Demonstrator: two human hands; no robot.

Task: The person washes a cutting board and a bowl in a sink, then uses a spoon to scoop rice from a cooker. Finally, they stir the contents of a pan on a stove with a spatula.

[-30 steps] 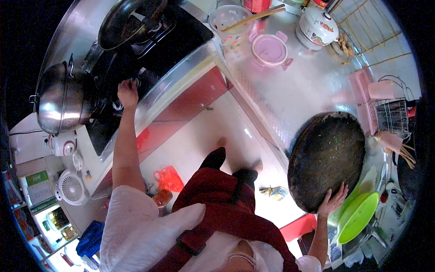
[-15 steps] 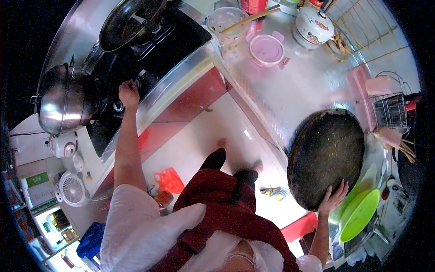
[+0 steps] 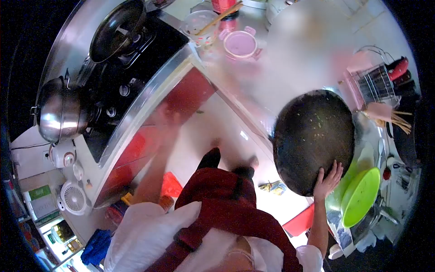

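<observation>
My right hand (image 3: 328,181) lies with spread fingers on the near edge of a round, dark chopping board (image 3: 312,136), which has small pale and green bits on it. My left hand (image 3: 168,120) is smeared by motion, in front of the red cabinet doors; its fingers cannot be made out. Left of it is the black gas stove (image 3: 104,84) with its control knob (image 3: 124,89). A dark wok (image 3: 118,34) sits on the far burner, and a large lidded steel pot (image 3: 63,111) stands at the near end.
A bright green basin (image 3: 361,198) is right of the board. Beyond it stands a wire knife rack (image 3: 376,84). A pink lidded container (image 3: 240,44) and a clear bowl (image 3: 195,25) with chopsticks stand on the far counter. A white haze blurs the back right. A red bag (image 3: 171,185) lies low at left.
My left hand has left the stove knob and swung right. My right hand remains on the board. The view has shifted slightly, and haze now covers the back right counter.
</observation>
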